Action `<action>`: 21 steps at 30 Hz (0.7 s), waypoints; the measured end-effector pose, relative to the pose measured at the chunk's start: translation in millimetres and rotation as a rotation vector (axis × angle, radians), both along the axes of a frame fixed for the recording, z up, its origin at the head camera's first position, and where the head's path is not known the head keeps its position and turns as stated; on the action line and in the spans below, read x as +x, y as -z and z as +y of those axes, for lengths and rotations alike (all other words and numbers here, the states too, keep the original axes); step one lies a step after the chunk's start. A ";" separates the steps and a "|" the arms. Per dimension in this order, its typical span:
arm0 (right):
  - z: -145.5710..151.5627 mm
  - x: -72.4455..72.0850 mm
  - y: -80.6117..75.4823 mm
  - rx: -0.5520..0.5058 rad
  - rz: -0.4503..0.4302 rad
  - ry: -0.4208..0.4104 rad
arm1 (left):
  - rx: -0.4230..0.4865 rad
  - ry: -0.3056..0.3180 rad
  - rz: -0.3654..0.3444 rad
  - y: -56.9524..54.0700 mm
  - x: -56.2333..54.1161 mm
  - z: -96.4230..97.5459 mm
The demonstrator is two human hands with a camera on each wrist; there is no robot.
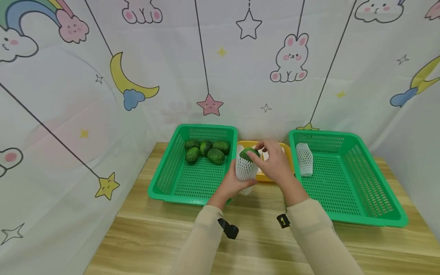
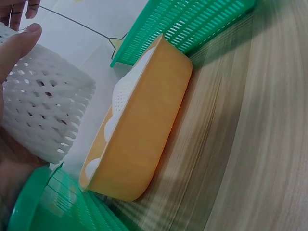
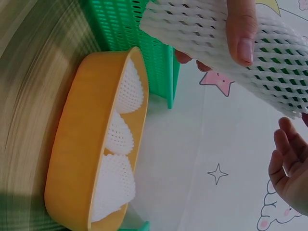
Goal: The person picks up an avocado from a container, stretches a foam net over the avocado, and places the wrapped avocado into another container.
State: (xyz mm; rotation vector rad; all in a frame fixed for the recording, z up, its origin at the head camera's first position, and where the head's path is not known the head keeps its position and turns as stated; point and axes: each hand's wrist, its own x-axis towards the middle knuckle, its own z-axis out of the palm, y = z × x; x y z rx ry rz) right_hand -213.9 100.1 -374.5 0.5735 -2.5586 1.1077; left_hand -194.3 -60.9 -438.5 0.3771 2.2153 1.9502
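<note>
My left hand (image 1: 233,184) grips the net (image 1: 245,170) | my right hand (image 1: 275,159) pinches the avocado (image 1: 246,154) poking out on top | one netted piece (image 1: 304,159), seemingly done, in right basket (image 1: 369,220) | five bare avocados (image 1: 215,156) to go, left basket (image 1: 187,199)

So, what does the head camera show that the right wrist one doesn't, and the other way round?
Only the head view: five loose avocados in the left green basket, a white sleeve inside the right green basket, and the person's cream cuffs.

Only the right wrist view: the broad outer side of the yellow tub, with three white nets showing clearly above its rim.

Both: the left hand, the right hand, the held net and the pink wall star.
</note>
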 end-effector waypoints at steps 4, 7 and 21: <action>-0.2 1.7 1.4 0.026 -0.027 -0.006 | 0.017 -0.009 -0.014 -4.3 3.1 0.0; -0.5 2.5 0.6 0.025 -0.057 -0.019 | 0.021 -0.009 -0.030 -3.7 2.4 -0.3; 0.6 2.1 -0.4 -0.030 -0.211 -0.095 | 0.056 -0.008 0.001 -5.3 1.0 -0.5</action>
